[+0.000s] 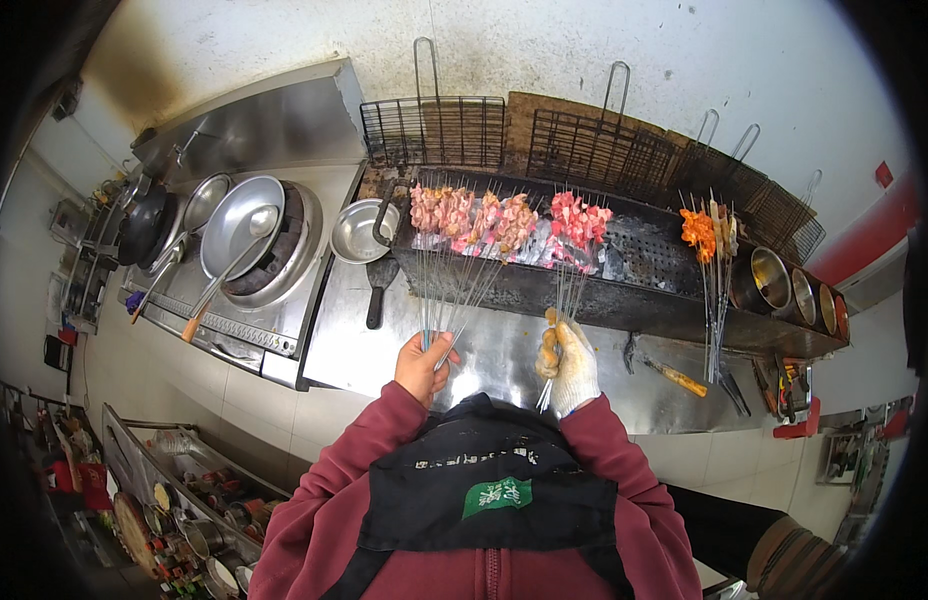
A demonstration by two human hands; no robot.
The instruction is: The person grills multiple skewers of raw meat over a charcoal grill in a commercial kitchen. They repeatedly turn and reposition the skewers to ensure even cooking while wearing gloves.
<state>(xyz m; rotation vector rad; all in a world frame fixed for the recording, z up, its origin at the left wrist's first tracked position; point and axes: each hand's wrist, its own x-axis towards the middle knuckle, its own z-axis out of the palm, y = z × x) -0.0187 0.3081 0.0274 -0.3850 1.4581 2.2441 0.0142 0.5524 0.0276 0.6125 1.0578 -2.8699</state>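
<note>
My bare left hand point(423, 367) grips the handle ends of a fanned bunch of metal skewers point(438, 289). Browning meat pieces point(464, 216) are threaded on their far ends, over the left part of a long charcoal grill point(509, 289). In a stained white work glove, my right hand point(573, 364) closes around a second skewer bunch point(570, 289). Pinker meat point(578, 219) on that bunch lies over the middle of the grill, above ash-covered charcoal point(537, 244). To the right, skewers with orange-coated meat point(699, 232) rest across the grill, held by no hand.
Wire grilling baskets point(464, 131) lean on the wall behind. A steel bowl point(363, 231) and a scraper point(375, 292) sit left of the grill, beside a wok point(243, 225) with a ladle. Metal pots point(770, 277) stand at the grill's right end; tongs point(734, 390) lie in front.
</note>
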